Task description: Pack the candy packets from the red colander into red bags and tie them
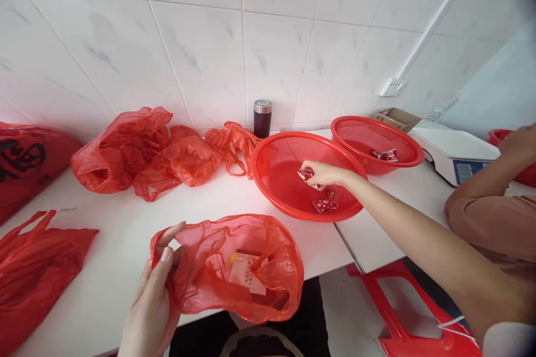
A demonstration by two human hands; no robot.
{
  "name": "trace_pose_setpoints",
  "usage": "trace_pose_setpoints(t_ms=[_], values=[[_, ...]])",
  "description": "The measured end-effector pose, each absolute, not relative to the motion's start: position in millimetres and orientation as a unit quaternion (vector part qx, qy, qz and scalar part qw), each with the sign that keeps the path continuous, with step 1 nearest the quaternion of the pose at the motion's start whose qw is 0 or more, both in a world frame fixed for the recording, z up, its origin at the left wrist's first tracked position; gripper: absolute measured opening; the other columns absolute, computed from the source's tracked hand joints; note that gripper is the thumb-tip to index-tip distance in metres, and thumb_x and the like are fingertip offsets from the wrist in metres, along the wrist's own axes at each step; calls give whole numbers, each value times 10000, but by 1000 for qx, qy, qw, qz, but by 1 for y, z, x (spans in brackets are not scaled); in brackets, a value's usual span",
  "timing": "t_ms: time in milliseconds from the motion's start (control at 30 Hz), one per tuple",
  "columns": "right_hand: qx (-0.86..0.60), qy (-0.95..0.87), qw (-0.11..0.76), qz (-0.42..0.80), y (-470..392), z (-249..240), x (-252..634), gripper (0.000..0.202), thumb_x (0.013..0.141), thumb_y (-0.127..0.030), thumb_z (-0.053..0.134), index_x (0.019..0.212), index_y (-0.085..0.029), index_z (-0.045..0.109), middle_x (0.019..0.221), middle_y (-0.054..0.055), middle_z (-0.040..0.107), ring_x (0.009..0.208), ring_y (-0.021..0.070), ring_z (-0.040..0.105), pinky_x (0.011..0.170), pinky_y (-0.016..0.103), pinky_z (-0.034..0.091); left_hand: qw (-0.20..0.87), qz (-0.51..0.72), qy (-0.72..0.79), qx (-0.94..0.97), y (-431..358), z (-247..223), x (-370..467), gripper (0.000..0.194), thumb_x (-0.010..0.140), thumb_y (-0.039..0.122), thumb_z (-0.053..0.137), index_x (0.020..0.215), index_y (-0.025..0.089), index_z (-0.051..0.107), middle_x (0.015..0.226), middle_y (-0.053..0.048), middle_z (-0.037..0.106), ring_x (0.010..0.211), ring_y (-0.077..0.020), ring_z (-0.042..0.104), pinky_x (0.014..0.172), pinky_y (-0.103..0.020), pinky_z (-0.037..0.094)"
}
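Note:
My left hand (157, 284) grips the left rim of an open red plastic bag (201, 284) at the table's front edge. Inside the bag lies a white and dark red printed card or packet (247, 272). Over the nearer red basket (268, 195), my right hand (320, 174) pinches a small red and white packet (306, 174). Another red patterned packet (325, 204) rests on the basket's floor below that hand.
Crumpled red bags (125, 148) and a dark tumbler (262, 120) stand along the wall. A second red basket (377, 134) holds packets. Right of it are a scale (454, 148) and a person's arm (473, 189). A red stool (408, 307) stands below.

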State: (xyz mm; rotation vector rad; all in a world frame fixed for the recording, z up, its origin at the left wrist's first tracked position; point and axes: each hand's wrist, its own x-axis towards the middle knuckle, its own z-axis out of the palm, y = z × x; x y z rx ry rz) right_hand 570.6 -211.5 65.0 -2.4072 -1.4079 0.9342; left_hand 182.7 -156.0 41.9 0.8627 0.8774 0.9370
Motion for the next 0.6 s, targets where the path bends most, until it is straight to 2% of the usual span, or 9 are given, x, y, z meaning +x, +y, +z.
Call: trace_pose_setpoints(t_ms=[133, 200, 333, 500, 600], values=[[-653, -482, 358, 462, -212, 101, 535, 328, 819, -202, 586, 1112, -251, 446, 965, 16, 596, 736, 117, 619, 566, 216, 534, 717, 427, 396, 383, -157, 41, 185, 614, 741, 474, 717, 1314, 323, 557, 645, 39, 596, 645, -150, 637, 608, -235, 561], [-567, -471, 417, 533, -212, 114, 510, 382, 787, -172, 622, 1128, -246, 465, 917, 1, 602, 698, 115, 624, 534, 212, 540, 718, 428, 392, 384, -157, 40, 188, 632, 737, 472, 719, 1327, 320, 549, 646, 39, 582, 629, -146, 627, 591, -231, 552], [-484, -463, 409, 620, -212, 119, 468, 387, 784, -142, 644, 1132, -231, 500, 916, -1, 618, 722, 120, 646, 530, 200, 555, 723, 428, 389, 379, -156, 38, 190, 636, 746, 476, 709, 1338, 312, 543, 733, 9, 620, 666, -162, 639, 599, -245, 553], [-451, -447, 348, 690, -211, 88, 426, 399, 822, -171, 607, 1202, -221, 497, 970, 16, 632, 710, 127, 665, 613, 260, 578, 729, 438, 377, 368, -160, 40, 190, 641, 787, 440, 676, 1388, 316, 490, 773, 0, 641, 712, -173, 651, 654, -261, 553], [-487, -508, 296, 646, -208, 59, 403, 318, 830, -188, 603, 1144, -195, 554, 1019, 37, 655, 812, 160, 675, 744, 310, 567, 730, 443, 373, 362, -163, 43, 191, 655, 799, 426, 668, 1411, 314, 463, 765, 6, 635, 715, -166, 640, 707, -276, 550]])
